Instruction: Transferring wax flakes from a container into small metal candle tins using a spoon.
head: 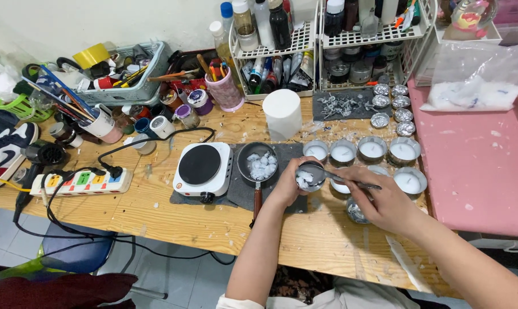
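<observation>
White wax chunks are being scraped from a small metal tin [309, 176], gripped in the left hand [286, 186], by a thin metal tool [350, 182] pinched in the right hand [385, 201]. Both sets of fingers are clamping. Next likely calls for tipping the chunks into the small melting pot [258, 165].

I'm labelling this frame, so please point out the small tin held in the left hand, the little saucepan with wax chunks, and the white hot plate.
small tin [306, 178]: head view, on the wax pieces inside it.
saucepan [261, 166]: head view, on the wax chunks in its bowl.
hot plate [200, 165]: head view, middle of its dark round top.
</observation>
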